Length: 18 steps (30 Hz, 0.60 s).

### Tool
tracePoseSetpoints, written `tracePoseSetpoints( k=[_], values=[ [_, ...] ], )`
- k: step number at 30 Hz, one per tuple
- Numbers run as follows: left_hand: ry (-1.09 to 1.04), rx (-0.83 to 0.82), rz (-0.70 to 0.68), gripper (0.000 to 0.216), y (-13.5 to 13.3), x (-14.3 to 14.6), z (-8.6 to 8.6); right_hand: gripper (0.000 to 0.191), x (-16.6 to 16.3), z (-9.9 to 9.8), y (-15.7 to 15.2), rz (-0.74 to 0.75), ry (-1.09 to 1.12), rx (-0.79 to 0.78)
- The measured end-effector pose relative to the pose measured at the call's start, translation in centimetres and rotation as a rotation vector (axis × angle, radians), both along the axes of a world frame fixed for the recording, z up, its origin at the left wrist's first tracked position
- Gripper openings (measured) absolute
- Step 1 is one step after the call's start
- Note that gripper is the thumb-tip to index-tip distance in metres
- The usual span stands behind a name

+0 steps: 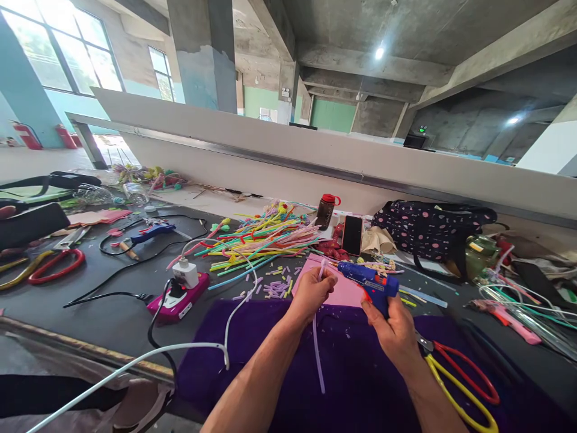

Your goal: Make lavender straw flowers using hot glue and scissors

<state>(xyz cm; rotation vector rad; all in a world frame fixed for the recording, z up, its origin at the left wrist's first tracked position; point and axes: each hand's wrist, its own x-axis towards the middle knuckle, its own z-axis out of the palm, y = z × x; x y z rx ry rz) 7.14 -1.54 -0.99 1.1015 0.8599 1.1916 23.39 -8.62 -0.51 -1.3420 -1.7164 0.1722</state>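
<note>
My left hand (pixel 314 287) pinches a thin, pale lilac strip (pixel 318 355), whose long end hangs down over a dark purple cloth. Wrapped around the handle of a blue glue gun (pixel 369 281) is my right hand (pixel 391 322), with a finger by the orange trigger. The gun's nozzle points left, close to the top of the strip; whether they touch I cannot tell. Under both hands lies a pink sheet (pixel 347 294). Beside my right forearm rest scissors (pixel 464 376) with one red and one yellow handle.
Colourful straw-like sticks (pixel 265 240) are heaped behind my hands, with short cut pieces (pixel 278 287) nearby. A magenta power strip (pixel 180 300) with a white plug and cables sits left. Behind stand a bottle (pixel 325 213), a phone (pixel 352 234) and a patterned bag (pixel 428 231).
</note>
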Motion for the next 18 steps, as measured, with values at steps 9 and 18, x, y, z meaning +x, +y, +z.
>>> tracePoseSetpoints(
  k=[9,18],
  values=[
    [0.02,0.008,-0.002,0.018,0.06,-0.03,-0.13,0.025,0.02,0.07,-0.11,-0.018,-0.039,0.022],
    [0.031,0.01,-0.007,0.019,-0.03,-0.02,-0.02,0.028,0.06,-0.09,0.12,-0.014,-0.059,0.023]
  ],
)
